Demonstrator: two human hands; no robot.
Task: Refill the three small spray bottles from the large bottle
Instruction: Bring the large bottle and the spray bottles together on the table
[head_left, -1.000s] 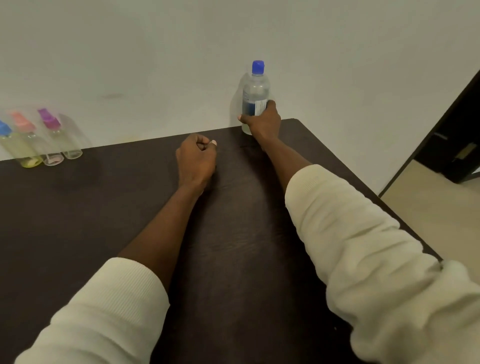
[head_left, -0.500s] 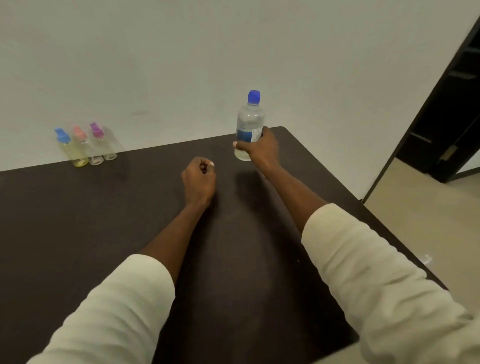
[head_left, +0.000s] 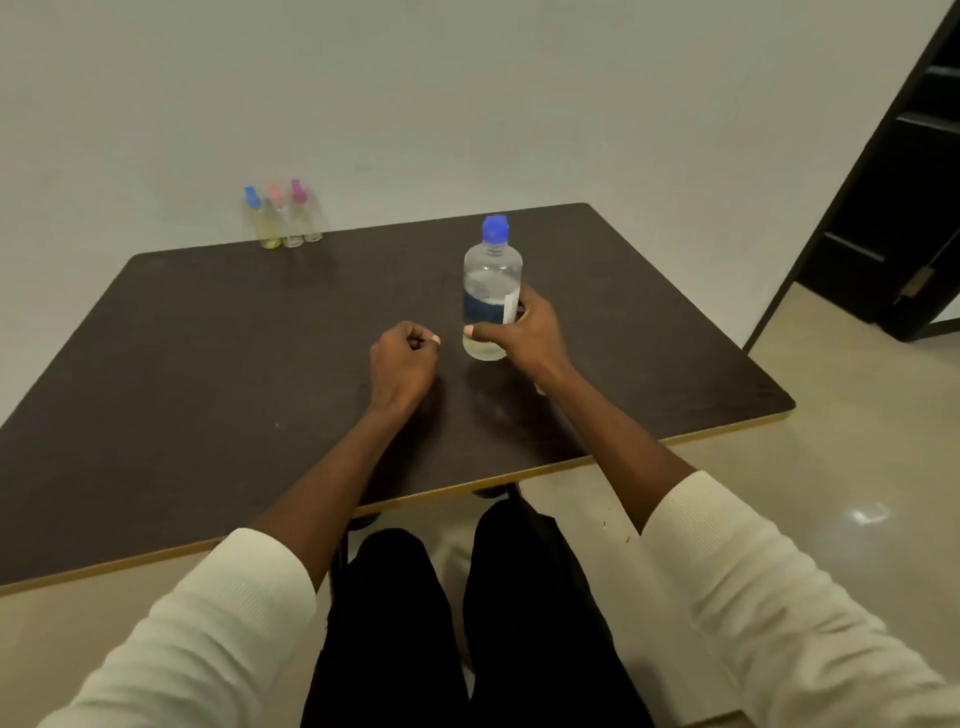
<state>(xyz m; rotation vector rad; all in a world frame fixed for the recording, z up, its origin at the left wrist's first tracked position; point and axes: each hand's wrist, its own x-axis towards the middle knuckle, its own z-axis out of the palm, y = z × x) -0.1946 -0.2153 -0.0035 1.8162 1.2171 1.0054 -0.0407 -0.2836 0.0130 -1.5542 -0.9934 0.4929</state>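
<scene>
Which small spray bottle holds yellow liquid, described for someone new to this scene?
Look to the dark table's far edge by the wall, where three small spray bottles stand in a row. It is the leftmost bottle, the only one with a blue cap and yellowish liquid.

Your dark brown worktop (head_left: 218, 364), edged in pale wood, stands against a plain wall. Three small spray bottles (head_left: 283, 215), capped blue, pink and magenta, stand in a tight row at its far edge; well to their right and nearer you, the large blue-capped bottle (head_left: 491, 291) stands upright.
</scene>
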